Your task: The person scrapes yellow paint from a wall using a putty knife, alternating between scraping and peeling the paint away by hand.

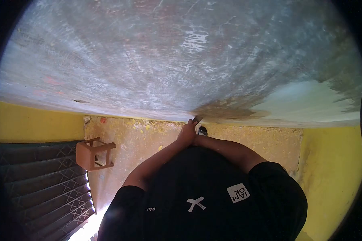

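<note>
Low against the wall (149, 80), both arms meet in front of my body. My left hand (186, 132) is closed around a small dark flat-bladed tool, which looks like a scraper (197, 119); its tip is at the wall's surface. My right hand (195, 139) is pressed close to the left one, and its fingers are hidden, so its grip does not show. The wall has a mottled grey, scuffed surface with pale scratches. Right of the blade lie a brown worn patch (229, 109) and a smooth pale-green patch (305, 98).
A brown plastic stool (93, 154) stands on the left, beside a dark folding metal gate (40, 180) with bright light at its edge. Yellow flakes lie on the worn floor (149, 140). Yellow side walls (330, 172) flank the space. A shoe (203, 131) shows just beyond my hands.
</note>
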### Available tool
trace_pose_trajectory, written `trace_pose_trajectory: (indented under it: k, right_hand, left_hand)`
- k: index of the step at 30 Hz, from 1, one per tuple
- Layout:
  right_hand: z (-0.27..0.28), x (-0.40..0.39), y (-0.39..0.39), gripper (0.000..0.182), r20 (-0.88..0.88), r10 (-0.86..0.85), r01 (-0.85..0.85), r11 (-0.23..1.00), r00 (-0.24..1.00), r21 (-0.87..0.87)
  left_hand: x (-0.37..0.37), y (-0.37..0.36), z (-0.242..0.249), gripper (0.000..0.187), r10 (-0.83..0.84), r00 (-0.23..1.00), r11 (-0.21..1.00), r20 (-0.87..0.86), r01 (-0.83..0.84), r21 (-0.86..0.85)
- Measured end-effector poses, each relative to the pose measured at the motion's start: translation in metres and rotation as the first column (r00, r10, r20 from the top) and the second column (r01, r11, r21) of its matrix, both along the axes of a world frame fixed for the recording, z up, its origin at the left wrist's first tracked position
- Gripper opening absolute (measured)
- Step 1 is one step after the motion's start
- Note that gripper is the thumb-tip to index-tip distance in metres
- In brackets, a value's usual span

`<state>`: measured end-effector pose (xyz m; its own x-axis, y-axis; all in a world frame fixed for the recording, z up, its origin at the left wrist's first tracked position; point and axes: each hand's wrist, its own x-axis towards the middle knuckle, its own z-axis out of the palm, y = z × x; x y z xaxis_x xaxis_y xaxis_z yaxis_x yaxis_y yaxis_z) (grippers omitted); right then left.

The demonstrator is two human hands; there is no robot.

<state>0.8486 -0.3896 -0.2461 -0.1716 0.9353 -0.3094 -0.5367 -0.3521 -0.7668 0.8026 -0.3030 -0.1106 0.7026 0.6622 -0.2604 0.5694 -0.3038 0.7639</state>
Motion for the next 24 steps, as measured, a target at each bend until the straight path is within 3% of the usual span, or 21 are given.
trace_pose_trajectory:
  k: [2, 4, 5, 7, 8, 9, 11, 12, 15, 17, 19, 20, 22, 23, 24]
  right_hand:
    - [0.006, 0.0, 0.007, 0.026, -0.019, -0.027, 0.026, 0.999, 0.999, -0.043]
    - [0.013, 0.018, 0.011, 0.025, -0.041, -0.065, 0.06, 0.993, 0.997, -0.099]
    - [0.014, 0.016, 0.005, 0.025, -0.043, -0.08, 0.074, 0.989, 0.996, -0.13]
    - [0.024, -0.002, -0.01, 0.025, -0.028, -0.102, 0.097, 0.984, 0.994, -0.151]
    - [0.03, 0.0, -0.011, 0.025, -0.022, -0.118, 0.114, 0.982, 0.993, -0.152]
    - [0.035, -0.006, -0.003, 0.025, -0.019, -0.131, 0.126, 0.979, 0.991, -0.157]
    - [0.043, -0.016, -0.005, 0.025, -0.021, -0.145, 0.138, 0.971, 0.989, -0.194]
    - [0.046, -0.013, -0.018, 0.025, -0.022, -0.138, 0.13, 0.968, 0.99, -0.215]
    - [0.06, -0.019, 0.01, 0.025, -0.035, -0.006, -0.001, 0.979, 0.999, -0.203]
    - [0.054, 0.0, 0.017, 0.023, -0.207, 0.029, -0.086, 0.959, 0.978, -0.27]
    - [0.063, 0.002, 0.022, 0.022, -0.276, -0.183, 0.073, 0.927, 0.944, -0.367]
    - [0.079, 0.001, 0.024, 0.022, -0.283, -0.136, 0.027, 0.933, 0.949, -0.358]
    - [0.107, 0.005, 0.019, 0.019, -0.317, -0.148, 0.019, 0.926, 0.937, -0.377]
    - [0.109, 0.007, 0.022, 0.019, -0.316, -0.142, 0.012, 0.926, 0.938, -0.378]
    - [0.104, 0.011, 0.016, 0.021, -0.332, -0.122, -0.014, 0.925, 0.935, -0.379]
  left_hand:
    - [0.009, 0.004, 0.014, 0.033, -0.029, 1.0, 1.0, -0.013, 0.029, -0.008]
    - [0.028, 0.008, 0.045, 0.035, -0.34, 0.939, 0.92, -0.042, 0.342, 0.193]
    - [0.021, -0.001, 0.042, 0.035, -0.337, 0.941, 0.924, -0.039, 0.338, 0.179]
    - [0.013, -0.004, 0.043, 0.041, -0.275, 0.961, 0.96, 0.025, 0.274, 0.054]
    - [0.008, -0.002, 0.046, 0.038, -0.254, 0.967, 0.967, -0.021, 0.254, -0.025]
    - [0.004, 0.003, 0.042, 0.038, -0.248, 0.969, 0.969, -0.019, 0.248, -0.015]
    - [-0.012, 0.003, 0.029, 0.038, -0.053, 0.98, 0.998, 0.192, 0.056, -0.011]
    - [-0.018, 0.007, 0.018, 0.04, 0.075, 0.966, 0.985, 0.247, -0.033, -0.171]
    - [-0.034, 0.013, -0.027, 0.041, 0.235, 0.885, 0.947, 0.401, -0.115, -0.301]
    - [-0.052, 0.03, -0.045, 0.041, 0.238, 0.901, 0.933, 0.363, -0.108, -0.344]
    - [-0.072, 0.052, -0.002, 0.037, 0.217, 0.974, 0.768, 0.066, -0.129, -0.627]
    - [-0.081, 0.057, -0.005, 0.037, 0.262, 0.963, 0.768, 0.062, -0.169, -0.618]
    - [-0.092, 0.056, -0.011, 0.032, 0.27, 0.935, 0.747, 0.229, -0.054, -0.662]
    - [-0.096, 0.058, -0.011, 0.032, 0.277, 0.933, 0.746, 0.229, -0.059, -0.663]
    - [-0.097, 0.054, -0.017, 0.03, 0.308, 0.921, 0.676, 0.236, -0.038, -0.736]
